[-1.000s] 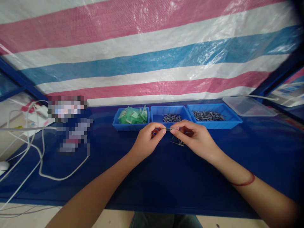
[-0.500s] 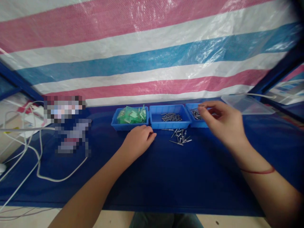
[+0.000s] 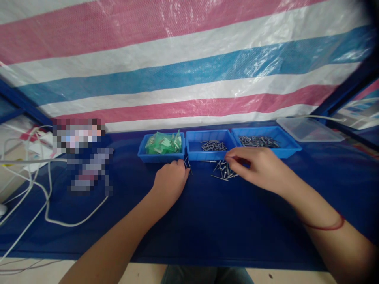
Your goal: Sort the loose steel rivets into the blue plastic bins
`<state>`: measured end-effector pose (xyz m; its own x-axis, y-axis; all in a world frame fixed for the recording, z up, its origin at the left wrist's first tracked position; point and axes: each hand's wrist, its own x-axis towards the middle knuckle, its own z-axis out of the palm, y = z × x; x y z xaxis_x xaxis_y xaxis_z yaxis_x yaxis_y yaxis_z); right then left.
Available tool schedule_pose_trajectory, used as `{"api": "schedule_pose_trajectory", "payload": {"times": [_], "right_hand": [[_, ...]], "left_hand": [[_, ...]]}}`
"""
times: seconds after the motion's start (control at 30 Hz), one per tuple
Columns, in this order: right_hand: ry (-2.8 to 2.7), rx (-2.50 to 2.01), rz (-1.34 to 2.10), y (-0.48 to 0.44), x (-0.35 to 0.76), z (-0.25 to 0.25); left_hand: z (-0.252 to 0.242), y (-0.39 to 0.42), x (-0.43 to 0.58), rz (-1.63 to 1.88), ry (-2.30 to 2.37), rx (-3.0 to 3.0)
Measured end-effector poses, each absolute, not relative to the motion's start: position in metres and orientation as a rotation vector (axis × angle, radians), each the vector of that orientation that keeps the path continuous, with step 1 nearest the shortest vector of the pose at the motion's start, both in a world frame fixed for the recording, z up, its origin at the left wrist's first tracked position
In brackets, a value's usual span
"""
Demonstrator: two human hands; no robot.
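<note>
My left hand (image 3: pixel 173 179) rests on the blue table in front of the left bin, its fingers closed by a few rivets (image 3: pixel 188 164); what it grips is hidden. My right hand (image 3: pixel 251 165) is pinched at the edge of a loose rivet pile (image 3: pixel 224 169); anything between its fingertips is too small to tell. Green packets (image 3: pixel 164 142) fill the left blue bin (image 3: pixel 161 158). Metal rivets (image 3: pixel 213 146) lie in the middle bin (image 3: pixel 207 155), and more rivets (image 3: pixel 257 141) in the right bin (image 3: pixel 291 148).
A clear plastic lid (image 3: pixel 309 130) lies at the back right. White cables (image 3: pixel 71 225) loop over the left side of the table (image 3: pixel 207 221), near blurred items. A striped sheet (image 3: pixel 177 59) hangs behind the bins.
My right hand has moved left and nearer from the right bin to the loose pile. My left hand has shifted slightly, and rivets beside its fingertips now show.
</note>
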<state>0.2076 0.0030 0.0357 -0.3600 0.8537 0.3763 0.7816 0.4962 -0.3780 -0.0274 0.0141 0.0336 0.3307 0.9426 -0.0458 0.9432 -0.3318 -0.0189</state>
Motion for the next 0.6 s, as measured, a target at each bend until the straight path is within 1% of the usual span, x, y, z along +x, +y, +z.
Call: {"api": "schedule_pose_trajectory", "payload": {"times": [0.1, 0.27, 0.43, 0.6], "right_hand": [[-2.427, -1.432, 0.191, 0.002, 0.195, 0.025], [-2.476, -1.632, 0.046, 0.000, 0.180, 0.011], [-2.463, -1.617, 0.131, 0.000, 0.188, 0.018], [-2.414, -1.538, 0.050, 0.008, 0.210, 0.017]], "left_hand": [[0.032, 0.014, -0.026, -0.056, 1.776, 2.571], [0.032, 0.009, -0.023, -0.020, 1.619, 2.610], [0.031, 0.005, -0.020, 0.046, 1.461, 2.663], [0.024, 0.005, -0.019, 0.176, 1.426, 2.692]]}}
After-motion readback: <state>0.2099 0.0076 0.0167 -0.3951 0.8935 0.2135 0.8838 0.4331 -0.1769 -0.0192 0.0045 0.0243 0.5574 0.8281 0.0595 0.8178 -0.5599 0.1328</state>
